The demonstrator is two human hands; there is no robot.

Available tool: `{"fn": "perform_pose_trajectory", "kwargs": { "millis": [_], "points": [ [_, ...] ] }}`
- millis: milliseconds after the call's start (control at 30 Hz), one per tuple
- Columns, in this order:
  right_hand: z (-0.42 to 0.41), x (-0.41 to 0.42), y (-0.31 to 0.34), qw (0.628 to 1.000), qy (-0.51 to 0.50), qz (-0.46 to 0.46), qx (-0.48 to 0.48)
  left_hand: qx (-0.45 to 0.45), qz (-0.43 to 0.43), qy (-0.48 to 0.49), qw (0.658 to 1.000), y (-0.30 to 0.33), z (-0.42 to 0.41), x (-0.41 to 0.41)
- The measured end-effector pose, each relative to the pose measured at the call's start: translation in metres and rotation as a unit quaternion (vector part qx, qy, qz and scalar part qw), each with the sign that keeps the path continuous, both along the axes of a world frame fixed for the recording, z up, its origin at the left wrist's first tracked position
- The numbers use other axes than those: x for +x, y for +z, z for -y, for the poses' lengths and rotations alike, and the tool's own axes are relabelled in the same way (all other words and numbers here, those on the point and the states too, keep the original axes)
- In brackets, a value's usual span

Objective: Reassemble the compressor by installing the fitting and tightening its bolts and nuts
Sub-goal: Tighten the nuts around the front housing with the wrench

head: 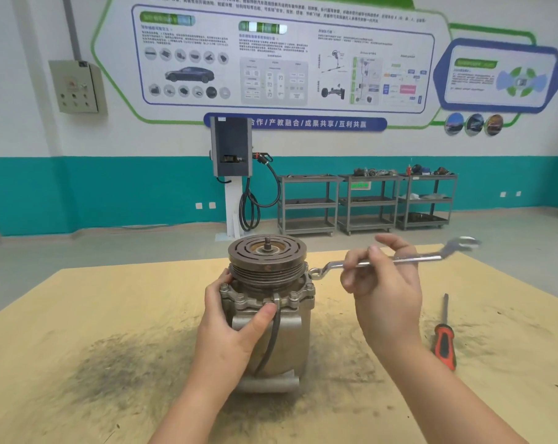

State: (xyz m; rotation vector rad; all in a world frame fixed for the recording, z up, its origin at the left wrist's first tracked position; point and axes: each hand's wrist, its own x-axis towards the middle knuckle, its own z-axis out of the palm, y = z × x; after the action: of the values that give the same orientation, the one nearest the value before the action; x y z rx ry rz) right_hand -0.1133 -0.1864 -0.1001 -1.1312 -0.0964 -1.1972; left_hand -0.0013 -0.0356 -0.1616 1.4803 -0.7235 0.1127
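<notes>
The compressor (290, 341) stands upright on the wooden table, its grooved pulley (266, 261) on top and a black cable running down its front. Several bolts ring the flange (248, 301) under the pulley. My left hand (229, 328) grips the compressor body from the left, thumb across the front near the flange. My right hand (386, 290) pinches the shank of a silver combination wrench (408, 259), held level in the air to the right of the pulley. Its ring end (316, 273) hovers beside the flange's right edge.
A red-and-black screwdriver (444, 339) lies on the table (79, 315) to the right. Dark grime stains the wood at the left front. Beyond the table are an open floor, a charging post (231, 149) and three grey carts (367, 203) along the wall.
</notes>
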Motion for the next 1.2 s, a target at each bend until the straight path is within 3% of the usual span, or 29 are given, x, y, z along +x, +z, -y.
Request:
{"fn": "perform_pose_trajectory", "kwargs": {
  "millis": [67,133,267,467,633,767,867,1000,1100,1200],
  "points": [
    [0.012,0.009,0.005,0.988,0.076,-0.02,0.131,-0.003,0.003,-0.005,1.0,0.0,0.0,0.001],
    [0.02,0.017,0.004,0.975,0.108,-0.047,0.187,0.0,0.003,-0.018,1.0,0.0,-0.001,0.003],
    [0.029,0.028,-0.001,0.952,0.18,-0.067,0.239,0.018,0.021,-0.048,0.998,-0.003,-0.005,0.008],
    [0.037,0.04,0.008,0.922,0.258,-0.142,0.25,0.014,0.045,-0.014,0.999,-0.002,-0.003,0.006],
    [0.025,0.029,-0.007,0.931,0.232,-0.055,0.275,0.021,0.062,0.003,0.998,0.001,-0.003,0.009],
    [0.012,0.014,-0.017,0.971,0.114,-0.019,0.209,0.025,0.061,0.01,0.998,-0.001,-0.002,0.013],
    [0.003,0.006,-0.019,0.98,0.08,-0.027,0.18,0.027,0.057,0.005,0.998,-0.002,-0.004,0.013],
    [0.019,0.003,-0.003,0.958,0.076,-0.001,0.276,0.032,0.06,0.016,0.998,-0.004,-0.003,0.009],
    [0.018,0.003,-0.004,0.962,0.118,-0.045,0.241,0.055,0.079,0.068,0.993,-0.002,-0.001,0.003],
    [0.016,0.002,-0.009,0.961,0.144,-0.068,0.225,0.115,0.141,0.181,0.966,-0.002,0.007,-0.011]
  ]
}}
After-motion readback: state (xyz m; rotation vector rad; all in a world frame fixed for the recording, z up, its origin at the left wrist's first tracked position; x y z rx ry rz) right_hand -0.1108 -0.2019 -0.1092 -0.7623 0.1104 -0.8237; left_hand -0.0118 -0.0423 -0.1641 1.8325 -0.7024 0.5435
